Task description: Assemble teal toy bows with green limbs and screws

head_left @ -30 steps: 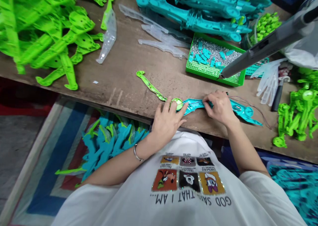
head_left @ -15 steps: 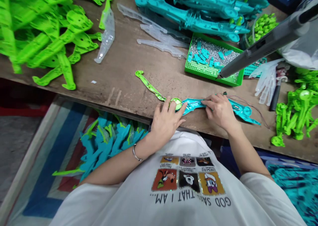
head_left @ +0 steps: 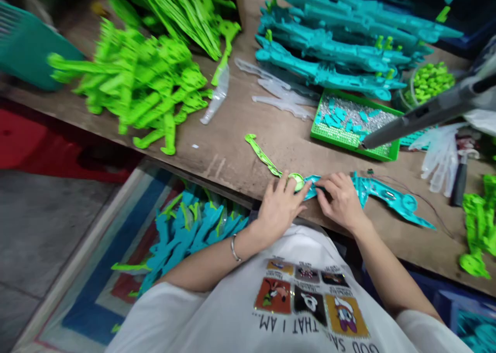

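Note:
A long teal plastic shell [head_left: 387,193] lies open on the bench, with a small metal piece inside and a thin dark wire [head_left: 430,213] looping off its right part. Joined at its left end is a slim bright green plastic arm [head_left: 265,159] with a round disc end. My left hand [head_left: 279,208] rests on this joint, fingers spread over the green disc and the shell's left end. Close beside it, my right hand [head_left: 341,200] bends over the shell with thumb and forefinger together at its left part. What those fingertips pinch is hidden.
Behind the shell stands a green tray [head_left: 349,141] of screws and small teal pieces, with a grey powered screwdriver [head_left: 422,112] over it. Green parts [head_left: 143,79] pile up at left, teal shells [head_left: 329,53] at back. Clear plastic pieces [head_left: 282,97] lie between.
My right hand has slid left along the shell, nearer to my left hand. My left hand stays on the joint. The view has turned left, so the bench appears shifted right and down.

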{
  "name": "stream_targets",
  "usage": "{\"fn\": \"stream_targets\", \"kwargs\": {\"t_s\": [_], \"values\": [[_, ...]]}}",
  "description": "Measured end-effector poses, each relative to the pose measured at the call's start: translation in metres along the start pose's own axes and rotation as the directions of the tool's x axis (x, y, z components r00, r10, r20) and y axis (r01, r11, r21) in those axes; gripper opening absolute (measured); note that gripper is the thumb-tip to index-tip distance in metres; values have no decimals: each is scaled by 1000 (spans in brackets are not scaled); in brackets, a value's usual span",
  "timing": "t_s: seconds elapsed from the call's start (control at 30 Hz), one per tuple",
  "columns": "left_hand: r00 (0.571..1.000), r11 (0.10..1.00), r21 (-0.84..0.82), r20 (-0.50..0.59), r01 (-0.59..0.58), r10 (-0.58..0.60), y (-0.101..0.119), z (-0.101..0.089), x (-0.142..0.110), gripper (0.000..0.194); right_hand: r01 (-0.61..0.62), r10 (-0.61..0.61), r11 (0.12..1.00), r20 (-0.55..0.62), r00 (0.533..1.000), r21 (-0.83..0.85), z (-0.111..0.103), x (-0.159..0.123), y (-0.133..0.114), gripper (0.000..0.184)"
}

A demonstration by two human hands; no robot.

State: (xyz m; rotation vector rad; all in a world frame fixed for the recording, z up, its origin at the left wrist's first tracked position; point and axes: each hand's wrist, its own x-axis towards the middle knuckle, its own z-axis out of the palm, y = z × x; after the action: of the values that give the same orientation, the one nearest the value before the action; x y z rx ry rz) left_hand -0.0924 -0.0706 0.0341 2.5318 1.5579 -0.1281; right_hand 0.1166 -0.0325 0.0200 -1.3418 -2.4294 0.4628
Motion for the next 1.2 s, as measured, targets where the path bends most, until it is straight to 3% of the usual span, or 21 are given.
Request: {"fn": "stream_targets", "kwargs": {"t_s": [0.13,0.23,0.27,0.33,0.43,0.47,0.6,0.73,0.87,0.97,1.03,1.13,1.2], "values": [[997,995,-60,-22,-75,73,-17,-13,-2,75,19,-19,999,-1,1000,-31,3,0,5,12],[979,967,-173,-111,-187,169,-62,-34,9,58,38,-38,998,-13,999,-51,6,-2,7,10],[981,978,-172,-171,-121,92,-83,-41,16,46,41,-42,998,-18,999,-50,7,-3,7,10],[936,981,-107,-301,160,-185,-130,-49,38,36,37,-38,998,-26,999,-43,9,-4,7,10],[751,826,-105,-367,553,-549,-195,-48,74,37,30,-31,999,-32,999,-44,9,-4,6,11],[731,793,-101,-332,600,-596,-212,-44,85,39,29,-31,998,-31,999,-51,9,-4,5,12],[757,796,-93,-259,599,-600,-248,-24,108,41,24,-26,996,-30,999,-83,8,-3,3,14],[765,828,-194,-317,527,-561,-258,-10,104,42,16,-18,995,-31,999,-94,9,-2,3,15],[728,888,-306,-512,343,-457,-253,-6,81,39,25,-28,995,-34,999,-93,8,-1,6,14],[677,945,-301,-671,126,-304,-225,-7,51,34,7,-5,1000,-119,993,18,-1,2,2,16],[652,963,-258,-744,-80,-145,-195,-5,30,33,-18,59,981,-206,977,192,-11,7,-10,32],[602,897,-206,-795,-392,80,-153,5,3,37,31,55,913,-197,979,406,-20,15,-37,62],[593,866,-203,-795,-457,126,-132,13,-10,44,98,-7,880,-191,981,466,-18,19,-57,61]]}}
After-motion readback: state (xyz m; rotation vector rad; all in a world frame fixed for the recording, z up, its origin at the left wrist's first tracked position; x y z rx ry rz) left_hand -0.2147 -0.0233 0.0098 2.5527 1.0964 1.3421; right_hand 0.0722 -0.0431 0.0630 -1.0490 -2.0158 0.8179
